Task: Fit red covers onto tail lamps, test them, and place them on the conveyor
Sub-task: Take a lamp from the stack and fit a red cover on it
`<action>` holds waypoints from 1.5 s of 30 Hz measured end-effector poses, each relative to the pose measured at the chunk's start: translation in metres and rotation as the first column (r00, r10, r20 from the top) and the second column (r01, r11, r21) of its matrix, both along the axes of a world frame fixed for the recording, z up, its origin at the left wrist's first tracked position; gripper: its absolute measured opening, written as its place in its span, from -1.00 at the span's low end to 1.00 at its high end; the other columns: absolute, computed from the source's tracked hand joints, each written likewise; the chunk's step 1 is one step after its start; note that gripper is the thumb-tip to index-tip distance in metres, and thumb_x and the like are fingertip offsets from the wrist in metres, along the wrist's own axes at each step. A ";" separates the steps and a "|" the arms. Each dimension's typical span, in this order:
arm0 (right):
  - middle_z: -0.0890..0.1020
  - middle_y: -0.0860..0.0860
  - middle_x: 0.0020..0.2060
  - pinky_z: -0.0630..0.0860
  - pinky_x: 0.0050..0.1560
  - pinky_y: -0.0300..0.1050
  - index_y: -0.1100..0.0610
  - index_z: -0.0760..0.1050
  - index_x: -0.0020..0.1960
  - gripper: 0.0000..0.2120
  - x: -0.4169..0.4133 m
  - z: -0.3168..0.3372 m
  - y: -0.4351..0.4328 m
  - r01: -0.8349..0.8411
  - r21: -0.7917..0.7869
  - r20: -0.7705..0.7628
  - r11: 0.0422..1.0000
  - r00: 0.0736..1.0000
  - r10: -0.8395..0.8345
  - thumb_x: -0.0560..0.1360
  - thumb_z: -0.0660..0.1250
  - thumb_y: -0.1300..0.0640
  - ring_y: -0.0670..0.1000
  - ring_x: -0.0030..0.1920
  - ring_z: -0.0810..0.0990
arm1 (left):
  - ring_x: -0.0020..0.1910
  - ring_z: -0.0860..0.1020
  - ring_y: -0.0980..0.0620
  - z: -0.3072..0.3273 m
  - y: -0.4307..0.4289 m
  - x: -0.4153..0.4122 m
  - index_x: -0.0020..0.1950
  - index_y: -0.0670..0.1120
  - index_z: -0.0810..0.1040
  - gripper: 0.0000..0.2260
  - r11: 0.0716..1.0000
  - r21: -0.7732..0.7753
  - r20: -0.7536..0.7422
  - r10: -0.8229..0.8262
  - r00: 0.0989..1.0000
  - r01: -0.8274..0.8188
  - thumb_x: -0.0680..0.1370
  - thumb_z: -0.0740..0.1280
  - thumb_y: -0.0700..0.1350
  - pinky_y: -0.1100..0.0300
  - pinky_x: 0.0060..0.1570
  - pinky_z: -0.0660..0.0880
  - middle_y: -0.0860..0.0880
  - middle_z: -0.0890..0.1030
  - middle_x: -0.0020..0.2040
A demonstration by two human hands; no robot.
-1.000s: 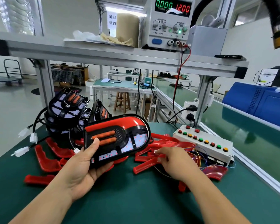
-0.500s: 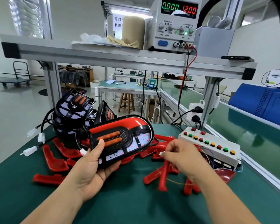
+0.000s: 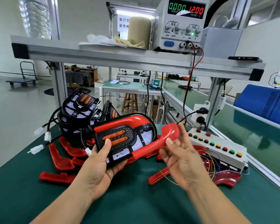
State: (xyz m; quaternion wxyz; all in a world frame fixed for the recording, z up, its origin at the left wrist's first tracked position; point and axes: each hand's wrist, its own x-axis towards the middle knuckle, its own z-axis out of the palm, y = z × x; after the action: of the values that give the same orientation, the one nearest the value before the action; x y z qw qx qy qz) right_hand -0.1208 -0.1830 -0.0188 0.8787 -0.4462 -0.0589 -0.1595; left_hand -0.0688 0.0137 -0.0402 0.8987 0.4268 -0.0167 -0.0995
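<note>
From my remote seat I see the left hand [image 3: 102, 167] gripping a tail lamp [image 3: 124, 139] above the green felt-like mat [image 3: 136, 201]. The thumb presses on the lamp's black honeycomb-textured face beside two orange bars, and the fingers curl beneath. The lamp is an oblong housing of glossy black plastic, with a smooth top red cover [image 3: 128, 122] arching along its upper rim. The right hand [image 3: 183, 160] pinches a hooked red cover [image 3: 160, 143], a shiny curved strip, by its bent end. Its straight end touches the lamp's lower right edge (whether it has seated I cannot tell). Spare red covers [image 3: 60, 157] lie loose on the mat, and bare black lamps [image 3: 81, 107] with white plug connectors are heaped behind them. A white button box [image 3: 217, 147] with round red, green and yellow caps sits to the right, beside the conveyor [image 3: 249, 136] with its smooth green belt.
</note>
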 end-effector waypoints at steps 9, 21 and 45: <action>0.64 -0.05 -0.31 0.59 -0.24 -0.22 -0.11 0.23 0.44 -0.23 0.002 -0.019 0.035 0.071 -0.057 -0.043 0.996 0.996 -0.074 0.36 0.38 0.36 -0.09 -0.21 0.67 | -0.05 0.71 -0.06 -0.002 -0.006 -0.005 0.30 0.00 0.47 -0.67 0.995 0.061 0.046 -0.078 0.996 0.075 0.55 0.29 0.03 0.11 -0.30 0.63 -0.08 0.71 0.05; 0.63 -0.07 -0.36 0.50 -0.35 -0.25 -0.01 0.39 0.27 -0.46 0.004 -0.016 0.017 0.043 -0.257 -0.193 0.965 0.977 -0.095 0.42 0.41 0.42 -0.02 -0.22 0.68 | 0.01 0.69 -0.07 -0.005 -0.003 -0.008 0.31 0.00 0.44 -0.28 0.980 0.157 0.178 -0.154 0.972 0.126 0.17 0.55 -0.19 0.14 -0.20 0.64 -0.07 0.70 0.09; 0.53 -0.09 -0.29 0.48 -0.09 -0.30 0.03 0.52 0.29 -0.61 0.011 -0.022 0.000 0.285 -0.713 0.014 0.641 0.920 -0.393 0.48 0.44 0.14 -0.17 -0.23 0.50 | -0.03 0.70 -0.02 -0.006 0.003 -0.006 0.28 -0.04 0.49 -0.40 0.974 0.164 0.191 -0.187 0.964 0.156 0.24 0.48 -0.25 0.15 -0.26 0.64 -0.07 0.71 0.05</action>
State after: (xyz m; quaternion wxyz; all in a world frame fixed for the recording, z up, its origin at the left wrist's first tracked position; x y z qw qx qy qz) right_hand -0.1098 -0.1832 -0.0407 0.5983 -0.7590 0.0324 -0.2547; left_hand -0.0745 0.0167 -0.0461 0.8461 0.4971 -0.1387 -0.1337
